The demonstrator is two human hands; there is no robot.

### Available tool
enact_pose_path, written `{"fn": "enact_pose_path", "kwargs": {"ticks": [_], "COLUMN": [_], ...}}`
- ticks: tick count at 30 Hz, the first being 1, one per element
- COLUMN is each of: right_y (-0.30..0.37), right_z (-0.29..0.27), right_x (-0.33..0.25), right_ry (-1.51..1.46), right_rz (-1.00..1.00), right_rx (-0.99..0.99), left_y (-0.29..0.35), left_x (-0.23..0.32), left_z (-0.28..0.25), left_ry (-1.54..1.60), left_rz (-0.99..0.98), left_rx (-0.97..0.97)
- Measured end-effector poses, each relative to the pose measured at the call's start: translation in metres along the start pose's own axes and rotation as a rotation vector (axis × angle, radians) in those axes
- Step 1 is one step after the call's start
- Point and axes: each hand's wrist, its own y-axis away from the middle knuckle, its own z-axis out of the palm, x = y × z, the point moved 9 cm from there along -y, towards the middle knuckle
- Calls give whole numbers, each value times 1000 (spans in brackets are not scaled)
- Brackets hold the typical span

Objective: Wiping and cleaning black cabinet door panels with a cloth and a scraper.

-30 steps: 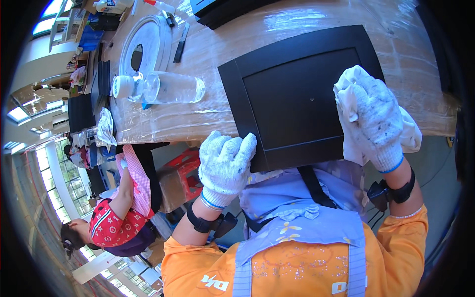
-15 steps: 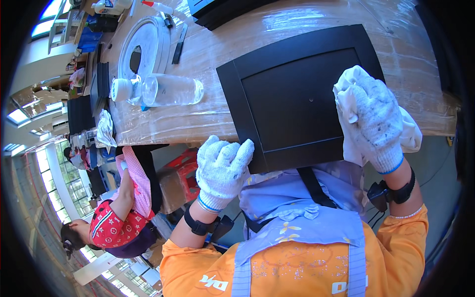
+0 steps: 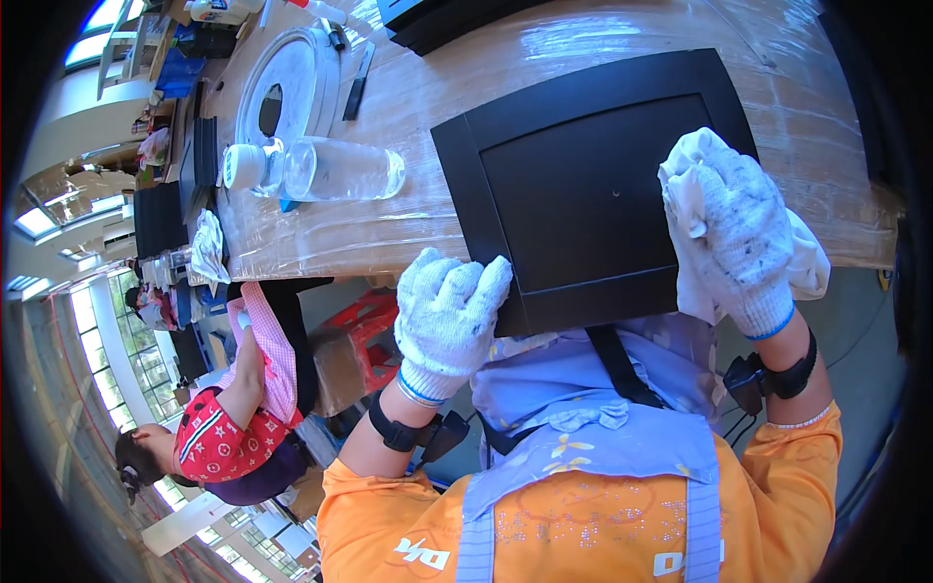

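A black framed panel (image 3: 583, 194) with a recessed middle and a small round mark lies on the table, its near edge close to my body. My right hand (image 3: 736, 233), in a soiled white knit glove, is closed on a crumpled white cloth (image 3: 688, 277) and presses it against the panel's right side. Part of the cloth hangs out past my wrist. At the panel's near left corner, my left hand (image 3: 449, 316), gloved alike, has its fingers curled and its thumb against the edge, gripping it. The underside of that grip is hidden.
Plastic film covers the table (image 3: 321, 238). A clear bottle (image 3: 340, 170) lies left of the panel, with a round grey-white plate (image 3: 292, 73) and a dark strip (image 3: 359, 83) beyond. Black boards (image 3: 437, 19) are stacked at the back. A person in red (image 3: 219, 437) is at the left.
My left hand has shifted slightly up and right along the panel's edge. The right hand and cloth stay nearly in place. The whole view has moved a little.
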Motion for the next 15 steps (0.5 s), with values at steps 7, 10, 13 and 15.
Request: {"fn": "enact_pose_path", "kwargs": {"ticks": [7,10,13,15], "right_y": [3,3,3,3], "right_z": [-6,-5,-4,-4], "right_x": [-7,-6,-4,-4], "right_ry": [62,45,52,48], "right_rz": [-105,-101,-106,-110], "right_rx": [105,94,102,105], "left_y": [10,0,1,4], "left_x": [3,2,2,3], "left_z": [0,1,4,0], "left_ry": [-56,-24,-38,-46], "left_rz": [25,27,38,28], "left_rx": [-85,-5,-24,-72]}}
